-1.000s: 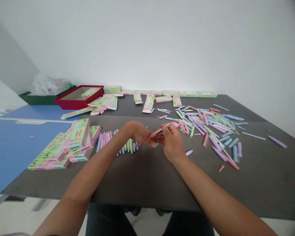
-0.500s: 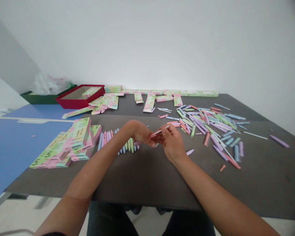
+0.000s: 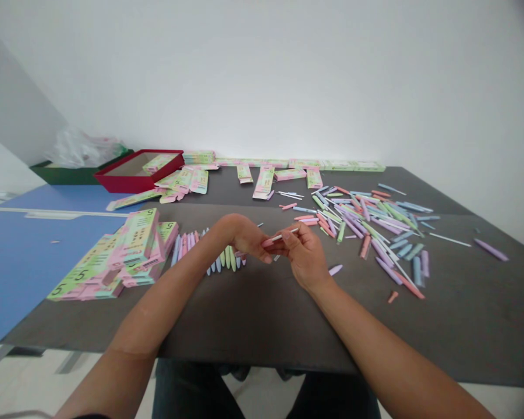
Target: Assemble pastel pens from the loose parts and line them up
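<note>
A slim pen part (image 3: 280,237), pink at its left end with a white rod, lies between my two hands above the table. My left hand (image 3: 251,237), its wrist bent, is closed on the pink end. My right hand (image 3: 305,253) pinches the white rod between thumb and fingers. Partly hidden behind my left forearm is a row of pastel pens (image 3: 228,259) lying side by side. A lone lilac pen piece (image 3: 336,270) rests just right of my right wrist.
Loose pastel pen barrels and white rods (image 3: 367,218) are strewn across the right side. Printed cartons (image 3: 140,235) are stacked at left. Behind them stand a red box (image 3: 113,184) and a green tray (image 3: 55,174) with a plastic bag. More cartons (image 3: 264,181) lie along the wall.
The view has shifted slightly, so the table things appear a little further left. Between my hands the pink part shows more, and the white rod lies at a flatter angle.
</note>
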A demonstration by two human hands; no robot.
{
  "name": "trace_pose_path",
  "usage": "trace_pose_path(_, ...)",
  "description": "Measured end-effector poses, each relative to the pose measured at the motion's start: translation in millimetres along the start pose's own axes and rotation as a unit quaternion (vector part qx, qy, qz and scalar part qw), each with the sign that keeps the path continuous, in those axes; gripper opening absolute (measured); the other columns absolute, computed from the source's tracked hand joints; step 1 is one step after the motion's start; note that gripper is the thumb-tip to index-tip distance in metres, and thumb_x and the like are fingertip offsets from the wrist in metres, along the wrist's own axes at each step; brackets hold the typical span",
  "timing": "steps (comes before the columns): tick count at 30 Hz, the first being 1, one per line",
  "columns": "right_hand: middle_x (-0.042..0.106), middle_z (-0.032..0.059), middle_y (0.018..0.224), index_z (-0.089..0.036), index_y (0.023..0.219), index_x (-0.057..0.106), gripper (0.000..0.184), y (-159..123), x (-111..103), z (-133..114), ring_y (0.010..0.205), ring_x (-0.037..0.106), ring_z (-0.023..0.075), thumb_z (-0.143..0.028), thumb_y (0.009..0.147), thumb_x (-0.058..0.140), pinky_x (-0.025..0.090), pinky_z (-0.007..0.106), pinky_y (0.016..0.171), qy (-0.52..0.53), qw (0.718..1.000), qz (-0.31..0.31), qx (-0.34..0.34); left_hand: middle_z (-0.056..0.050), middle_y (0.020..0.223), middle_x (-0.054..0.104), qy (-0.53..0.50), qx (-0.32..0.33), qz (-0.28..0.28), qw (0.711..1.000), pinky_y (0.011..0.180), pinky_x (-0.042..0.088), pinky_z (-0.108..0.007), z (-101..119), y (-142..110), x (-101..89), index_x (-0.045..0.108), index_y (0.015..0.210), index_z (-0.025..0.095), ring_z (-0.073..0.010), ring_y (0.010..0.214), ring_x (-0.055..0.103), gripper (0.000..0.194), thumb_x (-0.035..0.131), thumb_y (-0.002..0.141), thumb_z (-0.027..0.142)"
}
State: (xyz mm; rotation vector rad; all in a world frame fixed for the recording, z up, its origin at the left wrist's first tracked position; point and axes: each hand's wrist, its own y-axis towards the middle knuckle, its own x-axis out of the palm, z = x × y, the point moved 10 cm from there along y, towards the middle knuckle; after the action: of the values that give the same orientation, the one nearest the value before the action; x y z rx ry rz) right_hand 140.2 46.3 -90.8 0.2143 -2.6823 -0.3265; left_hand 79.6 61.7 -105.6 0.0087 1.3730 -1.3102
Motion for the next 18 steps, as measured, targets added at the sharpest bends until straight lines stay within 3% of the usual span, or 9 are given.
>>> trace_pose_path(7, 0.069, 0.0022, 0.079, -0.020, 0.089, 0.055, 0.017, -1, -1, -11, 0.076, 0.068, 0.0163, -0.036, 0.083, 0.056, 0.054, 0.034, 0.072, -0.033, 0.999, -0.009, -0.036, -0.006, 0.078, 0.065, -0.010, -0.024, -0.038, 0.999, 0.056, 0.045, -0.026, -6, -4, 8.3, 0.055, 0.110, 0.014, -0.0165, 0.061, 0.055, 0.041, 0.044, 0.085, 0.044)
trace_pose_path(13, 0.070, 0.0034, 0.080, -0.019, 0.088, 0.055, 0.023, -2, -2, -12, 0.076, 0.067, 0.0165, -0.041, 0.081, 0.058, 0.053, 0.035, 0.074, -0.071, 0.997, -0.006, -0.032, -0.005, 0.089, 0.068, -0.016, -0.022, -0.032, 0.999, 0.064, 0.046, -0.027, -8, -6, 7.1, 0.053, 0.115, 0.018, -0.0176, 0.070, 0.057, 0.041, 0.047, 0.083, 0.042)
trace_pose_path(18, 0.070, 0.0033, 0.078, -0.019, 0.085, 0.054, 0.023, -2, -2, -11, 0.073, 0.067, 0.0160, -0.041, 0.081, 0.058, 0.054, 0.033, 0.070, -0.093, 0.995, -0.004, -0.030, -0.007, 0.087, 0.067, -0.011, -0.031, -0.034, 0.999, 0.065, 0.046, -0.029, -8, -7, 7.4, 0.055, 0.112, 0.016, -0.0182, 0.070, 0.057, 0.040, 0.047, 0.083, 0.043)
